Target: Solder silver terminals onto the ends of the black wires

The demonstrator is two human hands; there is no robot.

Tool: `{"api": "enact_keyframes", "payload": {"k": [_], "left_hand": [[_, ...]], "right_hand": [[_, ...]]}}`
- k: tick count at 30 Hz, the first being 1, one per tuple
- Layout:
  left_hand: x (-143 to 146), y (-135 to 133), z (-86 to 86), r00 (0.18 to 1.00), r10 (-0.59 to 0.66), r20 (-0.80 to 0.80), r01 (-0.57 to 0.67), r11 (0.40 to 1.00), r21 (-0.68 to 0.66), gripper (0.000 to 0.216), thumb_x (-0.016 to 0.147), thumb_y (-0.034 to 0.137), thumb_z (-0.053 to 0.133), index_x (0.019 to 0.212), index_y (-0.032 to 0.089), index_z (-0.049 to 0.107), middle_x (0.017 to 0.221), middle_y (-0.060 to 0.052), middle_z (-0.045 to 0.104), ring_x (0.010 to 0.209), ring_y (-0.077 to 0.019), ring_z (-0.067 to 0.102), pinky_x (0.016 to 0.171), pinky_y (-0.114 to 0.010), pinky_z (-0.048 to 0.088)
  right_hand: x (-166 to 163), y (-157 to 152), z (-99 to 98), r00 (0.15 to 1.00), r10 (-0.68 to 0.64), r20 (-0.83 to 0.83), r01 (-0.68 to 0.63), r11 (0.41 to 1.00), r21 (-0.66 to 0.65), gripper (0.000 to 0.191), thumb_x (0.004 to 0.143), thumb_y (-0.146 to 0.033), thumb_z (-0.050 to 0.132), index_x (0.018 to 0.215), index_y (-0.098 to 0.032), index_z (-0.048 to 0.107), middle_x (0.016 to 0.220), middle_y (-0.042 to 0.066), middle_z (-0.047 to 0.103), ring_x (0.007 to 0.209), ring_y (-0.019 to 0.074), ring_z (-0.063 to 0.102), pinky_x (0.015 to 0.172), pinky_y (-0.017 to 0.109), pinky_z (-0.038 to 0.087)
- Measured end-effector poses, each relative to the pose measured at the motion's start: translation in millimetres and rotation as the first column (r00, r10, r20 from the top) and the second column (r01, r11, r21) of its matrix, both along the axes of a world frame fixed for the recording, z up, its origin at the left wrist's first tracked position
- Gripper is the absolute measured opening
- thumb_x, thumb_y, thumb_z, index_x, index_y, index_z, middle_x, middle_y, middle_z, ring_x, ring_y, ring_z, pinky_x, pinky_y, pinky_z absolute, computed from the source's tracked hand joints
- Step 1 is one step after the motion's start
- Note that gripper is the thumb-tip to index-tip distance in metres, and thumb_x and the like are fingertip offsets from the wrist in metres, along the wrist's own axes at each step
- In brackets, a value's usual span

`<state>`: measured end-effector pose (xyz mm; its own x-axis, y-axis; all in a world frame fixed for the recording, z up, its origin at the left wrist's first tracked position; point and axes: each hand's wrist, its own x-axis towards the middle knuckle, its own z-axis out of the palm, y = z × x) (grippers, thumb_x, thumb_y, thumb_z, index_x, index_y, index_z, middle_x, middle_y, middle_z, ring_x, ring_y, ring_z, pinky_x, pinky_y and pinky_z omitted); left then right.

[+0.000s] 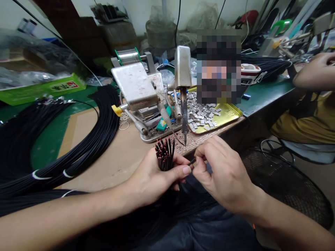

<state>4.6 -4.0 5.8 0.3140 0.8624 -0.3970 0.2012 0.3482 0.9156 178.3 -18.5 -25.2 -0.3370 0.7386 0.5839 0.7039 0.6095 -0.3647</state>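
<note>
My left hand (159,177) is wrapped round a bundle of black cables (165,155), whose cut ends with reddish tips point up. One black cable end (192,161) sticks out to the right, past my left thumb. On its tip the thumb and forefinger of my right hand (220,170) are pinched, close beside my left fingertips. Just above both hands a soldering iron (184,118) hangs tip down from its metal stand. A thin solder feed tube (169,120) slants toward the iron's tip.
Small metal connector pieces (201,113) fill part of a yellow tray (230,113) behind the iron. A solder spool (128,56) sits on the machine (136,87). Coiled black cables (104,129) lie at left. Below right is a fan guard (282,188); another person's arm (311,75) is far right.
</note>
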Motion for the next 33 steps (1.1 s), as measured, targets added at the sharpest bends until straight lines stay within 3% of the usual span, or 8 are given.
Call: {"api": "enact_keyframes", "payload": {"k": [3, 5, 9, 14, 17, 19, 27, 33], "left_hand": [[-1.2, -3.0, 0.0, 0.999, -0.005, -0.043, 0.004, 1.0, -0.014, 0.014, 0.065, 0.024, 0.075, 0.072, 0.013, 0.069, 0.054, 0.001, 0.062, 0.046, -0.011, 0.055, 0.043, -0.021, 0.048], [-2.0, -6.6, -1.0, 0.996, -0.037, -0.077, 0.033, 0.998, -0.056, 0.012, 0.066, 0.022, 0.074, 0.071, 0.012, 0.069, 0.055, 0.0, 0.063, 0.046, -0.0112, 0.055, 0.043, -0.021, 0.047], [-1.7, -9.0, -2.1, 0.995, -0.077, -0.067, 0.071, 0.994, -0.086, 0.012, 0.069, 0.022, 0.073, 0.074, 0.013, 0.069, 0.056, 0.0, 0.064, 0.048, -0.0118, 0.057, 0.046, -0.022, 0.049], [0.3, -4.4, -0.5, 0.996, -0.092, -0.012, 0.091, 0.992, -0.087, 0.015, 0.07, 0.026, 0.074, 0.074, 0.012, 0.07, 0.058, 0.0, 0.065, 0.048, -0.0105, 0.058, 0.049, -0.022, 0.05], [1.1, -3.0, 0.2, 0.996, -0.088, 0.01, 0.089, 0.991, -0.104, 0.016, 0.07, 0.027, 0.075, 0.075, 0.012, 0.07, 0.058, -0.001, 0.066, 0.048, -0.0099, 0.059, 0.049, -0.021, 0.05], [1.3, -2.4, 0.7, 0.997, -0.076, 0.019, 0.077, 0.991, -0.109, 0.017, 0.07, 0.027, 0.075, 0.076, 0.012, 0.071, 0.058, 0.0, 0.066, 0.048, -0.0099, 0.059, 0.049, -0.02, 0.049], [1.4, -3.2, 4.4, 0.998, -0.07, 0.004, 0.07, 0.991, -0.117, 0.015, 0.07, 0.026, 0.076, 0.077, 0.012, 0.073, 0.058, -0.001, 0.066, 0.049, -0.0109, 0.059, 0.049, -0.022, 0.05], [0.6, -3.6, -0.9, 0.999, -0.047, 0.012, 0.048, 0.994, -0.096, 0.019, 0.071, 0.028, 0.077, 0.081, 0.013, 0.071, 0.06, -0.001, 0.067, 0.049, -0.0115, 0.059, 0.05, -0.023, 0.051]], "right_hand": [[9.5, 8.4, 1.3, 0.987, -0.152, 0.06, 0.144, 0.982, 0.121, 0.015, 0.087, -0.012, 0.047, 0.074, -0.019, 0.05, 0.071, 0.005, 0.05, 0.072, 0.022, 0.048, 0.066, 0.036, 0.039], [26.0, 15.9, 9.0, 0.941, -0.337, 0.03, 0.323, 0.923, 0.208, 0.013, 0.086, -0.012, 0.047, 0.076, -0.02, 0.051, 0.073, 0.006, 0.051, 0.073, 0.0227, 0.05, 0.067, 0.035, 0.039], [62.2, 23.7, 31.0, 0.872, -0.489, -0.012, 0.489, 0.872, 0.024, 0.013, 0.082, -0.012, 0.052, 0.072, -0.02, 0.054, 0.065, 0.0, 0.053, 0.06, 0.0159, 0.049, 0.059, 0.03, 0.036], [77.2, 41.3, 24.2, 0.87, -0.47, 0.151, 0.493, 0.837, -0.238, 0.031, 0.087, -0.027, 0.056, 0.057, -0.02, 0.054, 0.053, -0.001, 0.053, 0.051, 0.0147, 0.047, 0.053, 0.03, 0.031], [78.5, 65.9, 2.4, 0.928, -0.372, 0.016, 0.371, 0.919, -0.135, 0.011, 0.086, -0.023, 0.06, 0.081, -0.018, 0.068, 0.076, 0.004, 0.066, 0.068, 0.0184, 0.058, 0.063, 0.03, 0.041], [80.9, 80.7, -10.6, 0.967, -0.253, 0.009, 0.253, 0.964, -0.083, 0.014, 0.086, -0.02, 0.059, 0.093, -0.018, 0.071, 0.091, 0.007, 0.069, 0.085, 0.0223, 0.061, 0.076, 0.033, 0.044], [90.6, 91.8, -18.4, 0.987, -0.118, 0.113, 0.136, 0.978, -0.161, 0.011, 0.089, -0.025, 0.059, 0.083, -0.019, 0.066, 0.085, 0.007, 0.063, 0.089, 0.0248, 0.053, 0.081, 0.039, 0.042], [83.2, 91.4, -18.9, 0.987, -0.063, 0.15, 0.073, 0.995, -0.063, 0.018, 0.093, -0.018, 0.046, 0.077, -0.019, 0.055, 0.078, 0.006, 0.057, 0.081, 0.0233, 0.05, 0.074, 0.037, 0.04]]}}
